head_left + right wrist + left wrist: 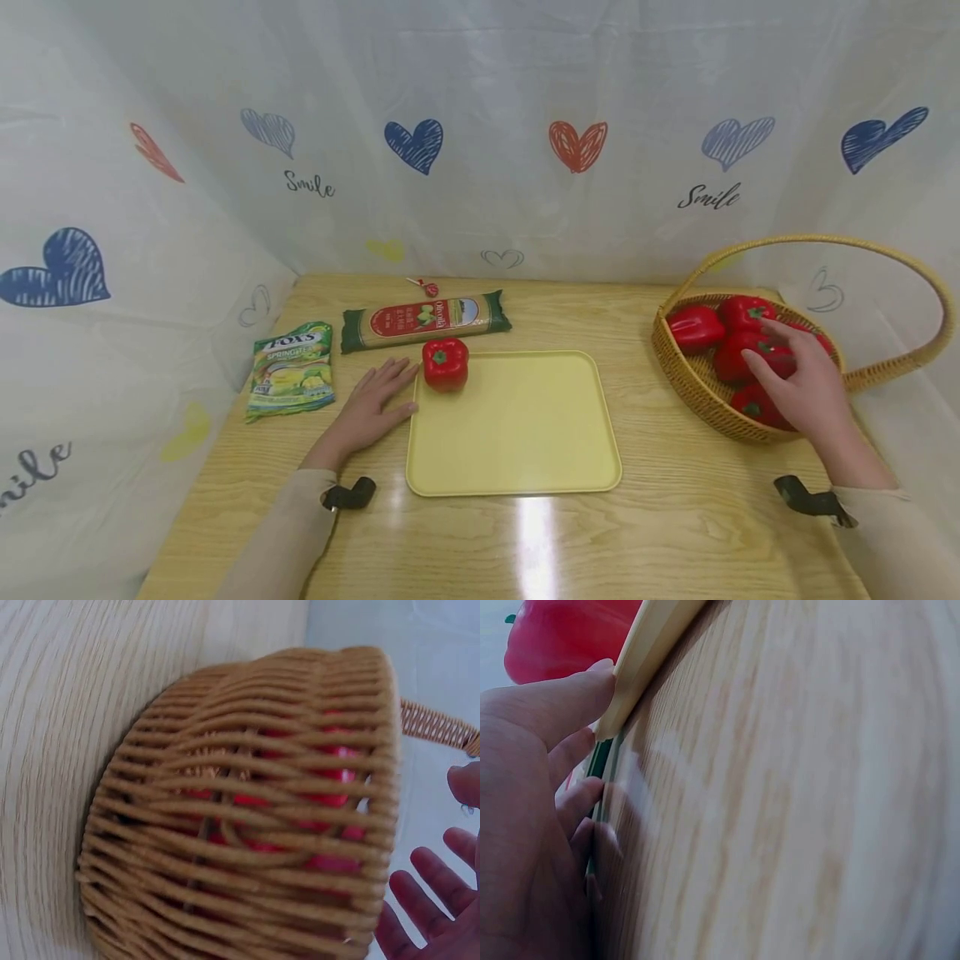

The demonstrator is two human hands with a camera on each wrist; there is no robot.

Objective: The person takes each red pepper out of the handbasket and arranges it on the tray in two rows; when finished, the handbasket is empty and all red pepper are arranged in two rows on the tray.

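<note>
My left hand [375,406] lies at the left edge of the yellow tray [517,433], thumb and fingertips right at its rim, fingers stretched out. One red bell pepper [446,367] stands in the tray's far left corner, its green stem up. At the right, my right hand [806,379] hovers over the wicker basket [686,383], fingers spread and loosely bent. Several red peppers [696,327] fill the basket, partly hidden by that hand. In the right wrist view the fingers [427,892] are beside the basket's rim with nothing between them.
Behind the tray lies a long pasta packet [423,321], with a small lollipop [430,289] beyond it. A green soup packet [292,371] lies at the left. The basket's tall handle [817,239] arches over the right side. A printed curtain [480,100] encloses the table's back and sides.
</note>
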